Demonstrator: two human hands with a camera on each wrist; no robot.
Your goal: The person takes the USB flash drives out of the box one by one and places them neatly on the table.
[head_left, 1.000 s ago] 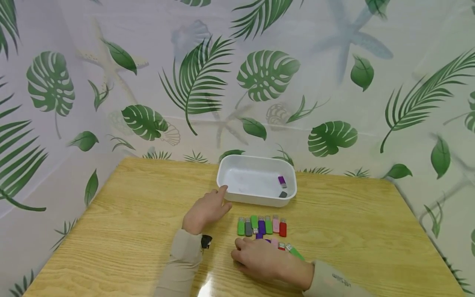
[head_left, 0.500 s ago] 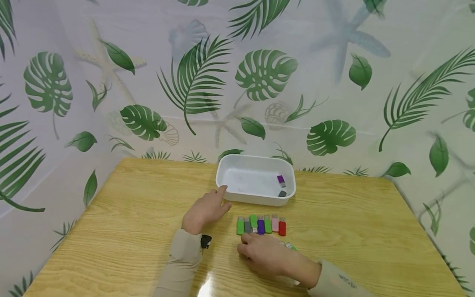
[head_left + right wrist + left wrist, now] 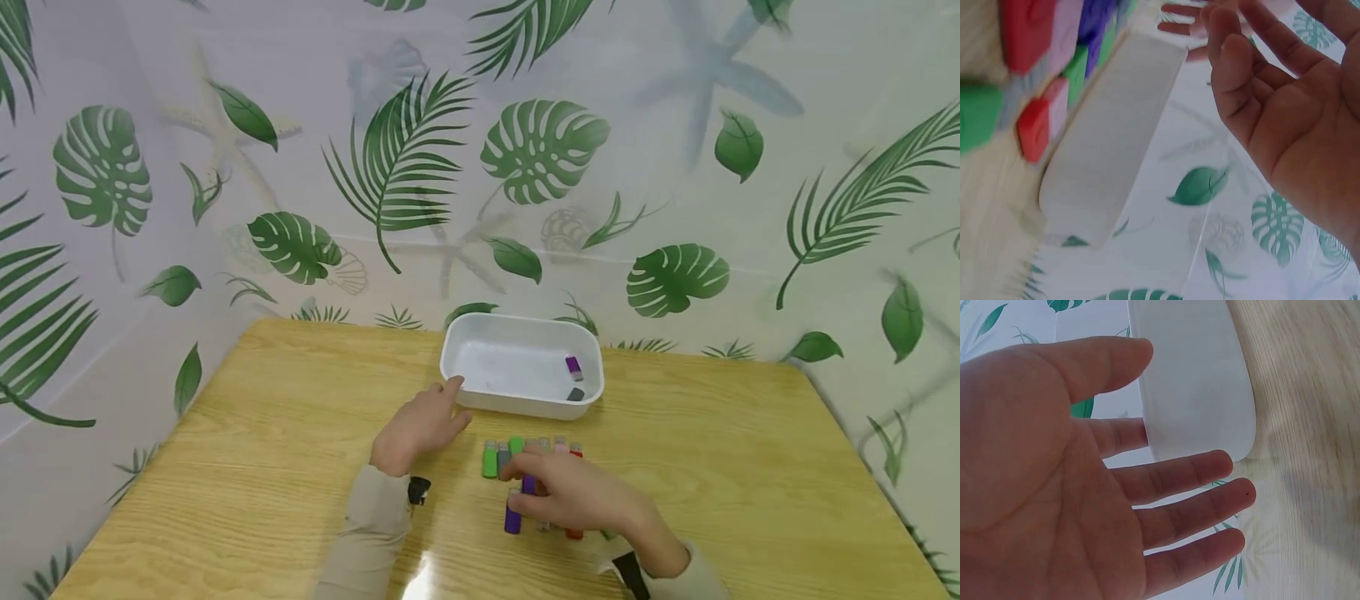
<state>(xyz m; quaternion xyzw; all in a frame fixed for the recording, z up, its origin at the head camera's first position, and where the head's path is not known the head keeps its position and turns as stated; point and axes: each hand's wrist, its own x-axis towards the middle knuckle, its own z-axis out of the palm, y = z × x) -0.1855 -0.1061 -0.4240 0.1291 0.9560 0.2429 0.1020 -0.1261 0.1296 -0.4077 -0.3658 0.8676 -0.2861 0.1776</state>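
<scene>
Two rows of USB sticks lie on the wooden table in the head view. A green stick (image 3: 490, 461) and a grey stick (image 3: 504, 464) show at the far row's left end; a purple stick (image 3: 513, 520) begins the near row. My right hand (image 3: 588, 493) is over both rows and hides much of them. In the right wrist view its fingers (image 3: 1235, 69) bend loosely and hold nothing, with a red stick (image 3: 1034, 130) among the sticks beyond. My left hand (image 3: 420, 427) has its index fingertip at the white tub's (image 3: 517, 406) near left corner; its fingers (image 3: 1179, 478) are extended.
Inside the tub, at its right end, lie a purple stick (image 3: 573, 367) and a dark grey stick (image 3: 576, 394). The wooden table (image 3: 285, 400) reaches back to a leaf-patterned backdrop (image 3: 420, 250). A black wrist strap (image 3: 630, 575) shows at the right sleeve.
My right hand has come up off the near row and turned, now covering part of the far row. A purple stick at the near row's left end has come into view. My left hand stays put.
</scene>
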